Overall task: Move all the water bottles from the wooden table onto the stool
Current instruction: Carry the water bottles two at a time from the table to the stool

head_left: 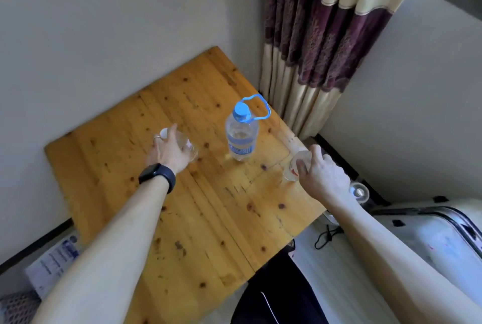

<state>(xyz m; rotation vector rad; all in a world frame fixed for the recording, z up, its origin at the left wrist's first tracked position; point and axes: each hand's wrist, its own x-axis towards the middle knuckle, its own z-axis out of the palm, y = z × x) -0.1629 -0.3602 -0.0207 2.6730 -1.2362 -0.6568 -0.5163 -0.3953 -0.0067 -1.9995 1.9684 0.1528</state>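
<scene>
While each of the hands, left hand (169, 151) and right hand (322, 171), is closed around a small clear bottle, the tall, heavier blue-capped bottle (241, 135) between them on the surface (208, 219) is best gripped mid-body.

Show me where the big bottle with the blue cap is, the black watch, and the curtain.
Big bottle (241, 141): head view, on its clear body.
Black watch (157, 175): head view, on its strap, left wrist.
Curtain (313, 36): head view, on a purple band.
</scene>
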